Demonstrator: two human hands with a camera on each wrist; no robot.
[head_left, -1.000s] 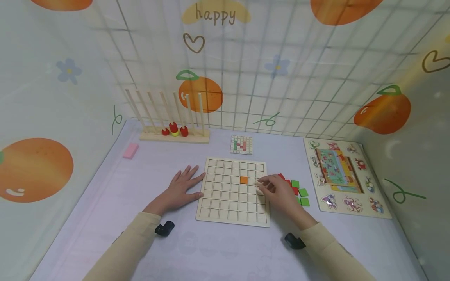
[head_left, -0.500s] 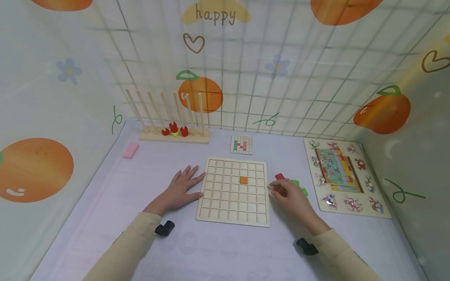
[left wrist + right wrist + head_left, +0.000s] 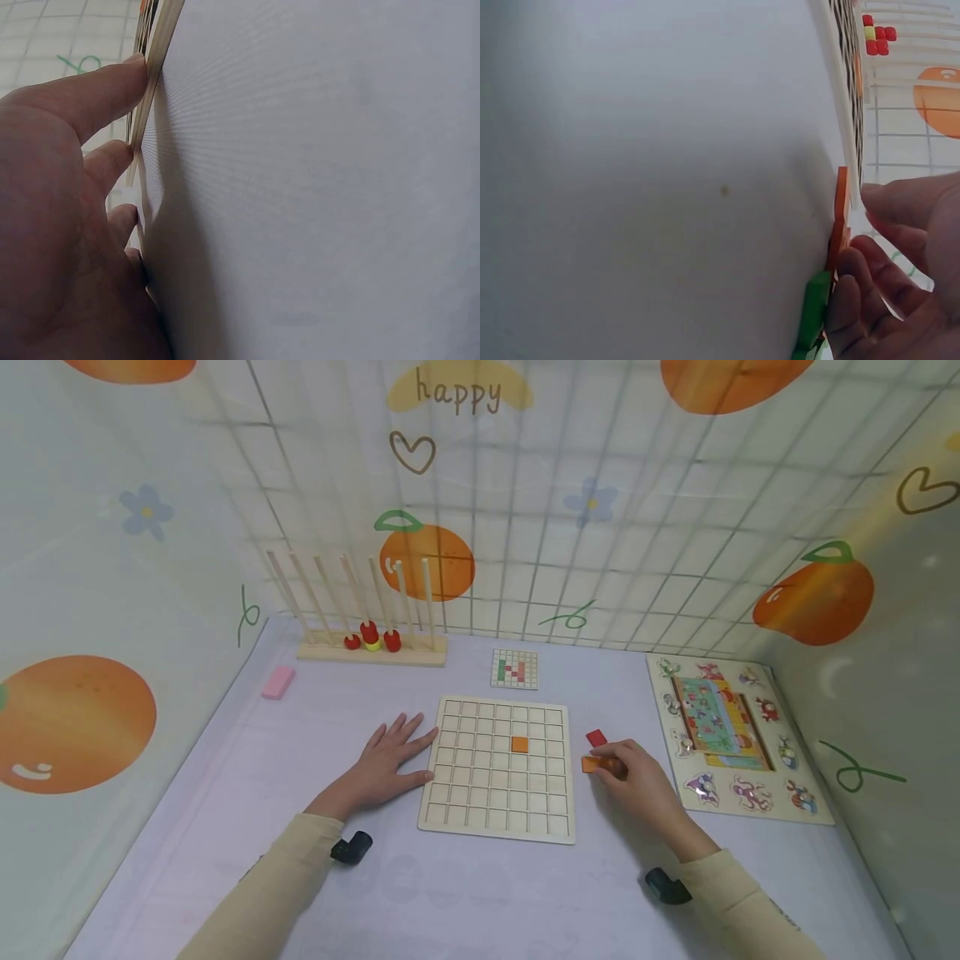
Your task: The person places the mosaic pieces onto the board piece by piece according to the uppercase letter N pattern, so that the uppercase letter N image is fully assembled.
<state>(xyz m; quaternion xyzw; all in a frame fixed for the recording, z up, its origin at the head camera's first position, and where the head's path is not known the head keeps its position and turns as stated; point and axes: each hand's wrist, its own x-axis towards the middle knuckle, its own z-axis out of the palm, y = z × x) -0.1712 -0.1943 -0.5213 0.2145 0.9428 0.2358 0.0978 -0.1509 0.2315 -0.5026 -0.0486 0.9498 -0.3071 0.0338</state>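
My left hand (image 3: 390, 764) lies with fingers spread at the left edge of the wooden grid board (image 3: 495, 835); the left wrist view shows its thumb and fingertips at the board's side. One orange tile (image 3: 520, 745) sits in a cell of the board. To the board's right, my right hand (image 3: 633, 781) is low over loose square tiles, thumb and fingers bent with a gap between them. An orange tile (image 3: 590, 764) lies by its fingertips, and a red tile (image 3: 596, 738) just beyond. A green tile (image 3: 814, 307) shows below the fingers in the right wrist view; the hand hides others from above.
A small pattern card (image 3: 515, 669) lies behind the board. At the back left stands a peg rack (image 3: 371, 653) with several red and yellow beads. A pink block (image 3: 279, 682) lies far left, and a picture puzzle board (image 3: 757, 793) on the right.
My right hand has moved right, from over the board's right edge to the loose tiles, uncovering an orange tile. My left hand has stayed in place.
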